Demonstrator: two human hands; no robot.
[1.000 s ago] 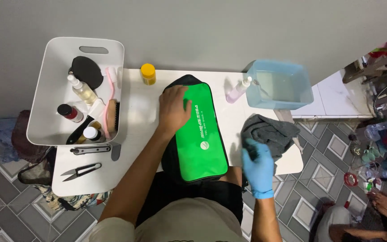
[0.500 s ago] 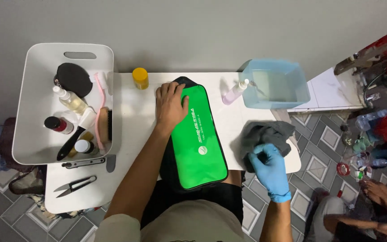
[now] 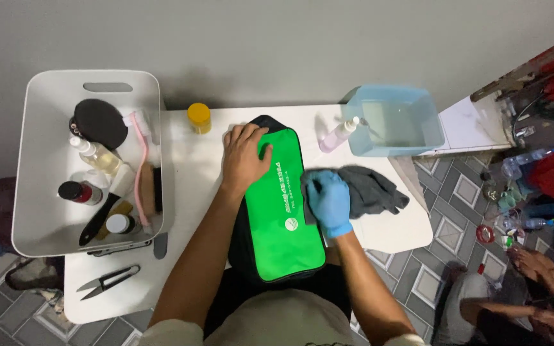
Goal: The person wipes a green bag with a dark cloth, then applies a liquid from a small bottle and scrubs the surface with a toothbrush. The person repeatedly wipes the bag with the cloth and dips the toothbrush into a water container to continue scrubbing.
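left hand (image 3: 243,157) fingers spread, steadying green bag (image 3: 282,208) | gloved right hand (image 3: 329,202) clutching grey cloth (image 3: 367,190) at bag's right edge

A bare left hand (image 3: 243,160) lies flat on the far end of a green and black bag (image 3: 281,208) on a white table (image 3: 193,192). The right hand (image 3: 328,200), in a blue glove, grips a grey cloth (image 3: 370,191) at the bag's right edge. Farther right stand a spray bottle (image 3: 338,135) and a pale blue tub (image 3: 395,128). To the left sits a white bin (image 3: 46,154) of bottles and brushes, with a yellow-capped jar (image 3: 199,118) beside it and small snips (image 3: 107,281) nearer.
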